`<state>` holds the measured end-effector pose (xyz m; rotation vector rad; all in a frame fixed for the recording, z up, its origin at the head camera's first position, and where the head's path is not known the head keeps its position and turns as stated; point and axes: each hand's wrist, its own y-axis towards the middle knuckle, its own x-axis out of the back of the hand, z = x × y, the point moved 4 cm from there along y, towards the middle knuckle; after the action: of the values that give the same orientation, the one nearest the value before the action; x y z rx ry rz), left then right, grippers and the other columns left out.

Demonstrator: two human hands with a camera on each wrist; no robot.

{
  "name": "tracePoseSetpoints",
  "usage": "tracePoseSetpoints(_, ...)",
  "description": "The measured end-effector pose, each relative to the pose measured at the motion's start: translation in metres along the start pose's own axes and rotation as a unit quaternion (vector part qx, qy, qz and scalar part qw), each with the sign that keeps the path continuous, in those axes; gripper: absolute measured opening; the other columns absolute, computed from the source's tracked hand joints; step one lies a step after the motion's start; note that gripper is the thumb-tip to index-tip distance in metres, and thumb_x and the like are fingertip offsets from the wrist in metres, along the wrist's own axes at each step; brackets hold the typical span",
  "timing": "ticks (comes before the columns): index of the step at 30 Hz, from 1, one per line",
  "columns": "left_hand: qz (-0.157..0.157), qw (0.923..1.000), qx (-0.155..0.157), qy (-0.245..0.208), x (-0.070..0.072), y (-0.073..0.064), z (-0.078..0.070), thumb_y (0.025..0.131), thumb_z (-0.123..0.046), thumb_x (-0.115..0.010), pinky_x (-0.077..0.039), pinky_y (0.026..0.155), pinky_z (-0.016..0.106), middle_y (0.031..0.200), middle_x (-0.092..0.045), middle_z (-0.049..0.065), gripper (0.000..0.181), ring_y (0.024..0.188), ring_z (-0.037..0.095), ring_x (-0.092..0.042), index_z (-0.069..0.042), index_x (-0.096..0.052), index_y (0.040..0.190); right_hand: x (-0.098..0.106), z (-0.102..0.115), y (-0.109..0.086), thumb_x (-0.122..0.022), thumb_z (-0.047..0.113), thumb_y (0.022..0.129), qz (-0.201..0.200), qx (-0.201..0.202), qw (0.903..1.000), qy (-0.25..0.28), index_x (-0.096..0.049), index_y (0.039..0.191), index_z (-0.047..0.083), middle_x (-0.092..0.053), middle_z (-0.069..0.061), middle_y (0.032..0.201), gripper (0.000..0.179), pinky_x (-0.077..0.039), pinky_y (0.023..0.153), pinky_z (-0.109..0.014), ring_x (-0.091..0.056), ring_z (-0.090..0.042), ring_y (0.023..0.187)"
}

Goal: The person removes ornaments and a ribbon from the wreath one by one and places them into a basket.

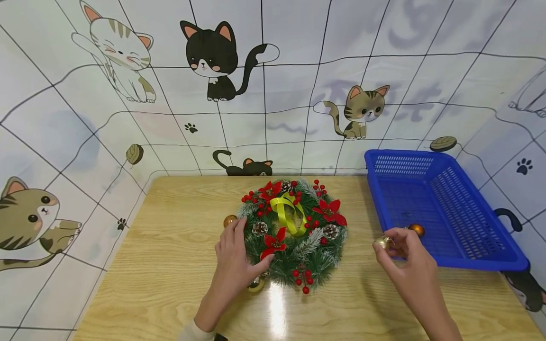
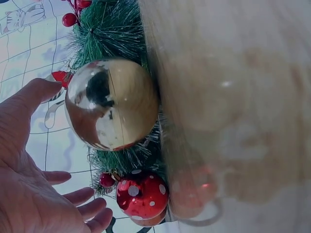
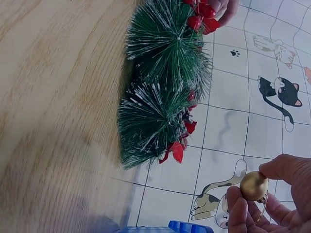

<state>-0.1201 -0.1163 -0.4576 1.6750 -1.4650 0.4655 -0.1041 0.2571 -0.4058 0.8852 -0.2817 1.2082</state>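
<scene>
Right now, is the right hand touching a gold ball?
Touching: the right wrist view shows the right hand pinching the gold ball between thumb and fingers.

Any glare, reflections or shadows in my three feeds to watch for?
Head: a bright glare streak on the table in front of the wreath. Left wrist: the big gold ball mirrors its surroundings, and the table looks blurred, faintly reflecting the red spotted ball. Right wrist: a soft shadow on the table near the blue basket; the small gold ball shows a soft sheen.
</scene>
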Motion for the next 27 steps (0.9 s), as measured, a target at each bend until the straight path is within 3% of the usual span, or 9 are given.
tracePoseSetpoints(8, -0.01, 0.9998, -0.016, 0.007, 0.0, 0.004, 0.004, 0.08, -0.048, -0.094, -0.035, 0.104, 0.073, 0.167, -0.03, 0.029, 0.114, 0.149, 0.052, -0.034, 0.001, -0.034, 0.164, 0.006, -0.005, 0.006, -0.088, -0.005, 0.086, -0.018, 0.01, 0.9998, 0.005, -0.064, 0.122, -0.002, -0.072, -0.007, 0.103, 0.043, -0.048, 0.078, -0.005, -0.059, 0.015, 0.083)
tracePoseSetpoints(19, 0.057, 0.9984, 0.005, -0.003, 0.001, 0.01, 0.014, 0.081, -0.052, -0.094, -0.026, 0.114, 0.078, 0.176, -0.02, 0.024, 0.124, 0.158, 0.049, -0.022, -0.001, -0.025, 0.17, 0.016, -0.018, 0.015, -0.086, 0.003, 0.092, -0.016, -0.029, 0.9994, -0.007, -0.063, 0.129, 0.001, -0.072, -0.009, 0.111, 0.043, -0.046, 0.08, -0.004, -0.058, 0.018, 0.088)
tracePoseSetpoints(27, 0.076, 0.9969, -0.016, -0.004, 0.002, 0.015, 0.014, 0.079, -0.053, -0.096, -0.028, 0.113, 0.078, 0.175, -0.021, 0.024, 0.124, 0.159, 0.048, -0.022, -0.005, -0.028, 0.17, 0.017, -0.023, 0.015, -0.085, 0.005, 0.094, -0.016, -0.043, 0.9989, -0.009, -0.062, 0.13, 0.001, -0.071, -0.01, 0.112, 0.043, -0.044, 0.082, -0.003, -0.057, 0.018, 0.09)
